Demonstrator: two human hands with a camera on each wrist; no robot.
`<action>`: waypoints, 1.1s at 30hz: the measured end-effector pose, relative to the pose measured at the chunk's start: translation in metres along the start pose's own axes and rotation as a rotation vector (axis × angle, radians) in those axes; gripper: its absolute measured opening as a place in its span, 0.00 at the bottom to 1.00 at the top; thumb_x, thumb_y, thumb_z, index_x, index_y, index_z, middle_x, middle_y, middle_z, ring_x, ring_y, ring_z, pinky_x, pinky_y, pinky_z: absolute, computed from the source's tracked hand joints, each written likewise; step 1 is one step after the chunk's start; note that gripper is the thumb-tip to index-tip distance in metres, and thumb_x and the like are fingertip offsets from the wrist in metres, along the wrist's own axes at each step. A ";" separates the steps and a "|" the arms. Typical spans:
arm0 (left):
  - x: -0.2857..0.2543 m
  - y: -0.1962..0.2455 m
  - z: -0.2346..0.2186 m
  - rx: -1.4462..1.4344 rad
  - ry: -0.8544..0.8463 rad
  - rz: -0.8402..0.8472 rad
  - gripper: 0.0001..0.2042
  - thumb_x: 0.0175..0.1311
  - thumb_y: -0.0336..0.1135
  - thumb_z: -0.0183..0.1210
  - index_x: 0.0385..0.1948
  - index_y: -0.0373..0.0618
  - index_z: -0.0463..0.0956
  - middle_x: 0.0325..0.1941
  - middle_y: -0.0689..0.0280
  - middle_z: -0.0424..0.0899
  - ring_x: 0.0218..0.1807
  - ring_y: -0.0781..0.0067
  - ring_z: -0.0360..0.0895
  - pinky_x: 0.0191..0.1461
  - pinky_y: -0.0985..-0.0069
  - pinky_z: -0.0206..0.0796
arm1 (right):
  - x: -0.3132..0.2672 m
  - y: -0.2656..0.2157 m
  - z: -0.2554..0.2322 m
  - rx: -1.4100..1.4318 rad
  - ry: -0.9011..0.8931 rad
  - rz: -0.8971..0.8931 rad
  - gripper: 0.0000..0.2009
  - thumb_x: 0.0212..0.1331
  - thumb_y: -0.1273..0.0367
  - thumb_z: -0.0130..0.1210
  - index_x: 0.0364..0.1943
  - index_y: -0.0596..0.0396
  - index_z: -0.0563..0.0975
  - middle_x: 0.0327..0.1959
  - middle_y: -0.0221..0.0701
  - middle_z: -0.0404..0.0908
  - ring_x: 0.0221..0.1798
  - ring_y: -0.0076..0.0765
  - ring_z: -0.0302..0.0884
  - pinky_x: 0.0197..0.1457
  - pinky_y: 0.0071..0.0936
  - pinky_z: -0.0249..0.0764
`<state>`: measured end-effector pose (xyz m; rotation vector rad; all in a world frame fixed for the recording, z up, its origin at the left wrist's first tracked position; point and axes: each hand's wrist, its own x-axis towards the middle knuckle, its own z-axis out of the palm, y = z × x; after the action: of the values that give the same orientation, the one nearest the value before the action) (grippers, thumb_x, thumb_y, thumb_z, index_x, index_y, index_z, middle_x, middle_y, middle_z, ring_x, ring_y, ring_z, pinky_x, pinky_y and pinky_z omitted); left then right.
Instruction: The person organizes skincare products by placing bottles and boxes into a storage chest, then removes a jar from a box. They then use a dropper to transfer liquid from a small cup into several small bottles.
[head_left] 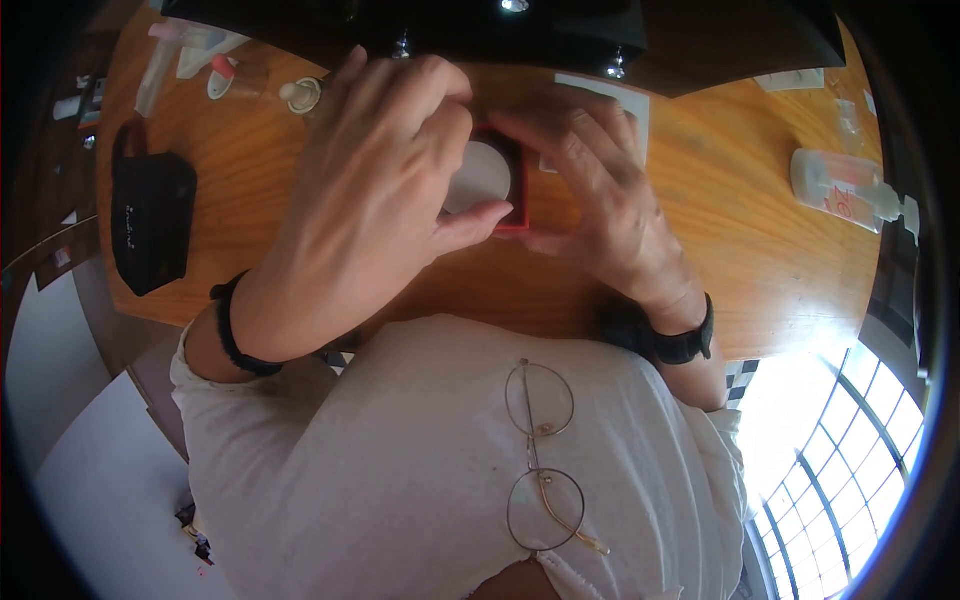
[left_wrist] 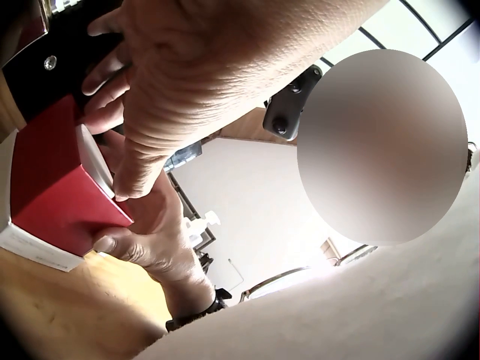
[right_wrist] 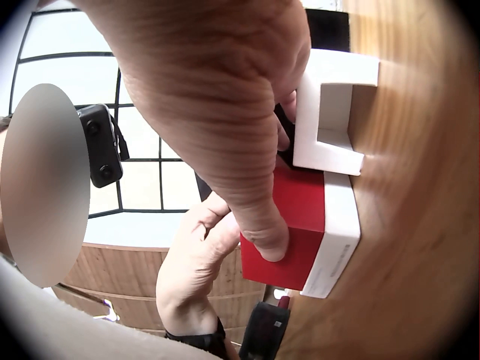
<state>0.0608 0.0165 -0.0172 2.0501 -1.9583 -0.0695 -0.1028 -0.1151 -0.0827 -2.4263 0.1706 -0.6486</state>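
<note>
An open red box with a white lower part stands on the wooden table between both hands. Inside its red walls sits a round white disc, whose kind is not plain. My left hand reaches over from the left, with the thumb on the disc's near edge and the curled fingers at its far side. From the other side my right hand grips the box, thumb along the near wall and fingers toward the far one. A white carton piece with a square opening lies right beside the box.
A black pouch lies at the left. Behind it are a dropper bottle and other small items. A clear pump bottle lies at the right. Black furniture with shiny knobs bounds the table's far side.
</note>
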 end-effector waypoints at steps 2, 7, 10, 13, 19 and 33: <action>0.000 -0.001 0.000 -0.018 -0.014 0.004 0.21 0.39 0.34 0.76 0.31 0.41 0.72 0.51 0.62 0.74 0.52 0.52 0.73 0.68 0.44 0.61 | 0.000 0.001 0.001 -0.011 0.015 -0.014 0.46 0.21 0.70 0.77 0.60 0.46 0.74 0.51 0.32 0.78 0.60 0.46 0.71 0.60 0.43 0.64; -0.001 -0.004 -0.001 -0.073 -0.039 0.020 0.21 0.38 0.32 0.75 0.34 0.41 0.73 0.52 0.62 0.74 0.54 0.52 0.73 0.68 0.46 0.62 | 0.001 0.001 -0.001 0.000 0.011 -0.019 0.45 0.21 0.71 0.77 0.59 0.47 0.75 0.52 0.32 0.78 0.60 0.46 0.71 0.60 0.43 0.64; -0.001 -0.008 -0.002 -0.102 -0.062 0.051 0.22 0.38 0.31 0.75 0.38 0.42 0.75 0.53 0.61 0.73 0.55 0.53 0.73 0.69 0.49 0.62 | 0.001 0.001 0.000 0.007 0.018 -0.023 0.45 0.21 0.71 0.77 0.59 0.47 0.75 0.52 0.32 0.78 0.60 0.47 0.72 0.60 0.42 0.64; -0.003 -0.013 -0.001 -0.241 -0.097 0.014 0.22 0.40 0.31 0.74 0.41 0.42 0.76 0.56 0.60 0.72 0.61 0.53 0.71 0.69 0.52 0.62 | 0.001 0.003 0.002 0.012 0.029 -0.029 0.45 0.20 0.72 0.77 0.59 0.48 0.75 0.52 0.32 0.78 0.60 0.47 0.72 0.60 0.42 0.64; -0.013 -0.031 0.009 -0.428 -0.109 0.019 0.26 0.43 0.35 0.75 0.47 0.43 0.77 0.69 0.56 0.65 0.71 0.50 0.64 0.68 0.56 0.63 | 0.002 0.000 0.001 0.008 0.017 -0.003 0.45 0.21 0.70 0.77 0.59 0.48 0.76 0.52 0.31 0.78 0.59 0.46 0.72 0.59 0.41 0.65; -0.023 -0.039 0.029 -0.564 0.048 0.045 0.27 0.39 0.33 0.77 0.47 0.44 0.79 0.64 0.54 0.74 0.62 0.54 0.74 0.62 0.62 0.69 | 0.002 -0.001 -0.002 0.006 -0.078 0.054 0.40 0.26 0.77 0.76 0.57 0.53 0.78 0.59 0.34 0.77 0.67 0.46 0.67 0.58 0.36 0.84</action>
<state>0.0899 0.0346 -0.0585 1.6200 -1.7019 -0.4968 -0.1020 -0.1155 -0.0799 -2.4277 0.2008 -0.5283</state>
